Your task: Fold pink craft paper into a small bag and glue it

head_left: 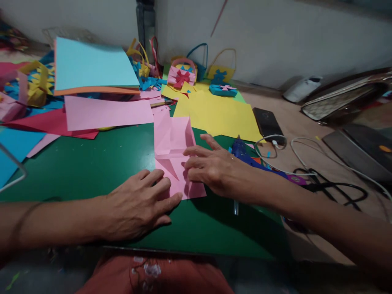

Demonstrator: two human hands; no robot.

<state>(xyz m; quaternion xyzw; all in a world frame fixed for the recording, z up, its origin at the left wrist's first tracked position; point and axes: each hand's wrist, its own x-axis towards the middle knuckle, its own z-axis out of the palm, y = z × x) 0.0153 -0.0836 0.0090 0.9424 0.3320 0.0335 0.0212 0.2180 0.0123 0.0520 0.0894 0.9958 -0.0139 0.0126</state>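
Observation:
A folded sheet of pink paper lies on the green board, its creases and raised flaps showing. At its lower left edge rests my left hand, the fingers slightly bent and the thumb stretched over the bottom edge. Over the right side of the sheet is my right hand, with fingers apart and fingertips at the folded flap. Neither hand grips anything that I can see.
A blue glue gun lies beyond my right forearm, near a black phone and white cable. Yellow paper and small paper bags are at the back. A stack of coloured sheets stands left.

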